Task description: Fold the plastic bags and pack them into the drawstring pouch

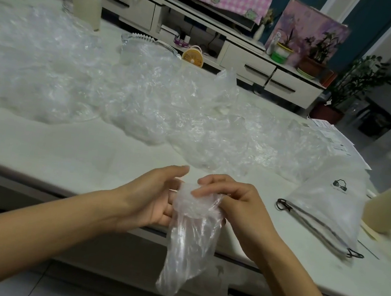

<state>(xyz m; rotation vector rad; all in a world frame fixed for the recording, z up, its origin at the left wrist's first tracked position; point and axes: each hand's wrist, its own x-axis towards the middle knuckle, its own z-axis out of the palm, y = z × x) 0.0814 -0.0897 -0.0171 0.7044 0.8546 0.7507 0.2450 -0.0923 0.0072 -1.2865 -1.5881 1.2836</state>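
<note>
A clear plastic bag [188,243] hangs over the table's front edge, its top bunched between both hands. My left hand [155,197] cups the bag from the left with the palm turned up. My right hand [234,202] pinches the crumpled top from the right. A big heap of crumpled clear plastic bags [127,94] spreads across the white table [39,152]. The translucent drawstring pouch [330,210] with a black cord and a small black logo lies flat to the right of my hands.
A cream roll [387,210] lies at the right edge beside the pouch. A cream canister [86,6] and a glass dish [148,42] stand at the table's far side. Papers [332,138] lie at the far right. A low TV cabinet and potted plants stand behind.
</note>
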